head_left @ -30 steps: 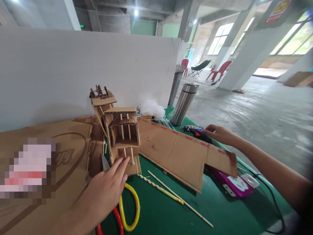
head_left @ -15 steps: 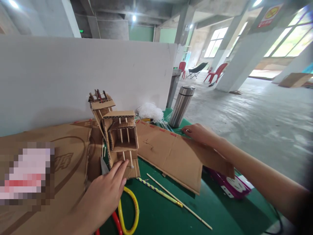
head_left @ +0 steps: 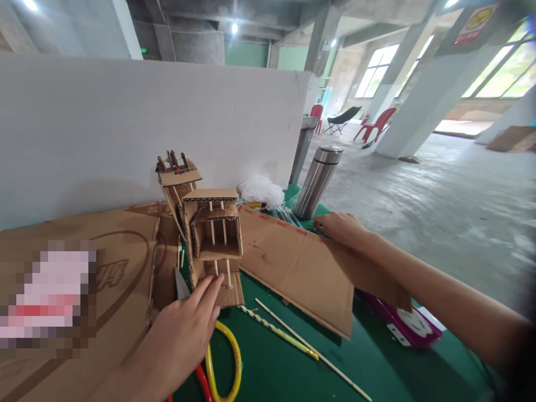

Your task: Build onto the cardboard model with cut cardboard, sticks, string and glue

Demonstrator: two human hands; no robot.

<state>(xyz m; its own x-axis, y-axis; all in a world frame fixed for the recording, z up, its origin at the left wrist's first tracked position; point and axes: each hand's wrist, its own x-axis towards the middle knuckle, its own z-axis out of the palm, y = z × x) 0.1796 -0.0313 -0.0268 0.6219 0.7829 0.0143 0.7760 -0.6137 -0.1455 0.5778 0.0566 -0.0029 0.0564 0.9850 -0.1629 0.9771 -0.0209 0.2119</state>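
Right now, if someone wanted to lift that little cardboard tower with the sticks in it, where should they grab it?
Probably low down, by the flat base and solid side walls of the cardboard tower, coming from the front, where the left hand already rests. The thin sticks running through the open box look fragile, and the top leans back, so gripping high could tip or bend it.

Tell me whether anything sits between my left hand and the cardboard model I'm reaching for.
Nothing visible does. The left hand has its fingertips at the base of the cardboard model. The scissors lie under the hand, not between the two.
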